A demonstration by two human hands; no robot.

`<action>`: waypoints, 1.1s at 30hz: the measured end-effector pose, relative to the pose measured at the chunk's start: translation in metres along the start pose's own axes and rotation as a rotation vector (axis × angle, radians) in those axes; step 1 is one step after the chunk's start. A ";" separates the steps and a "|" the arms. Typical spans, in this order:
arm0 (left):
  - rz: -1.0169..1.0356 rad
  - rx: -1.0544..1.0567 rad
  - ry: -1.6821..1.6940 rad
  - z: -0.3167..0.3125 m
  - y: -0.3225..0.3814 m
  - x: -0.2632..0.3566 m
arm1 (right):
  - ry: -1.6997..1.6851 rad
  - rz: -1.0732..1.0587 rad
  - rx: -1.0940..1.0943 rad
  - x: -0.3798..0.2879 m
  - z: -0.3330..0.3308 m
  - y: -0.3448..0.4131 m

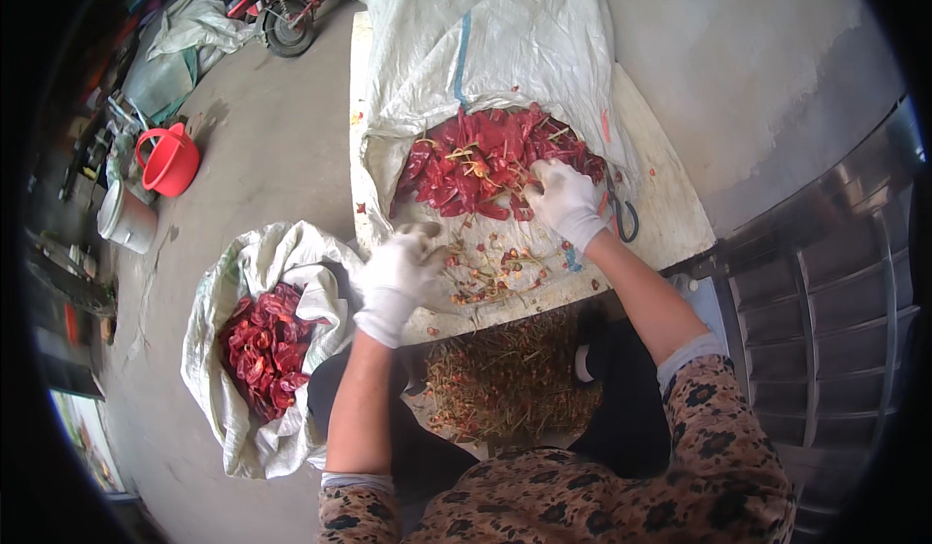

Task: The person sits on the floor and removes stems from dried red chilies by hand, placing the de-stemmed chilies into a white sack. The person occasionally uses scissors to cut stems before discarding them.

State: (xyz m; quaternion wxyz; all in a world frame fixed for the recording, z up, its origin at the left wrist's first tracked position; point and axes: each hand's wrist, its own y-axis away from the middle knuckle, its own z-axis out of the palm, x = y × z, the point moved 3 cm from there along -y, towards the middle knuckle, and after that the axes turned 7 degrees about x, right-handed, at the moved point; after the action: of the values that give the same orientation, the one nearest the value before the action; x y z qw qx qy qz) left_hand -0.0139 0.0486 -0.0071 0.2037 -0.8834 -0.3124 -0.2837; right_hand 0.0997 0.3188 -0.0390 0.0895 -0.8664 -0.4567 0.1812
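Observation:
Dried red chili peppers [466, 165] with stems spill from the mouth of a white woven sack [531, 42] lying on a pale board [670, 202]. At the right edge of this heap is my right hand [564, 198], white-gloved, fingers bent against the peppers; whether it grips one is not clear. My left hand [397, 275], also gloved and blurred, is over the board's left front edge, and its hold cannot be made out. Cut stems and caps [502, 271] lie scattered between the hands. Scissors [624, 216] with dark handles rest beside my right wrist.
An open white sack [207, 340] holding red peppers [266, 347] stands at the left. Below the board, between the legs, is a pile of stems [510, 376]. Farther left are a red bucket [173, 162], a white bucket [127, 220] and a parked two-wheeler [287, 27]. A metal lattice [808, 340] stands at right.

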 end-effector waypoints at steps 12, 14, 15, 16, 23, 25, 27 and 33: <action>0.071 0.092 0.354 0.058 -0.020 0.035 | -1.109 0.055 -0.181 -0.055 -0.052 0.052; 0.137 0.187 0.155 0.057 -0.015 0.038 | -0.788 -0.135 0.016 -0.059 -0.063 0.052; 0.111 0.151 0.096 0.060 -0.012 0.039 | -0.712 -0.171 0.062 -0.060 -0.066 0.052; 0.118 0.137 0.061 0.062 -0.011 0.040 | -0.635 -0.207 0.107 -0.061 -0.067 0.052; 0.193 -0.027 0.313 0.058 -0.017 0.044 | -0.839 0.037 0.035 -0.047 -0.052 0.060; 0.367 -0.038 0.377 0.048 -0.016 0.048 | -1.443 0.502 -0.299 -0.043 -0.038 0.065; 0.503 -0.079 0.352 0.043 -0.012 0.056 | -1.707 0.669 -0.374 -0.042 -0.036 0.063; 0.220 0.046 0.501 0.032 -0.010 0.063 | -1.285 0.332 -0.486 -0.008 -0.053 0.034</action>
State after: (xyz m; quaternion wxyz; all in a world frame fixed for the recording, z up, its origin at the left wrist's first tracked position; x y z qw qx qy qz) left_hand 0.0318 0.1004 0.0104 0.3241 -0.8096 -0.1608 -0.4623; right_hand 0.1427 0.2934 0.0003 -0.4225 -0.6416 -0.3083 0.5610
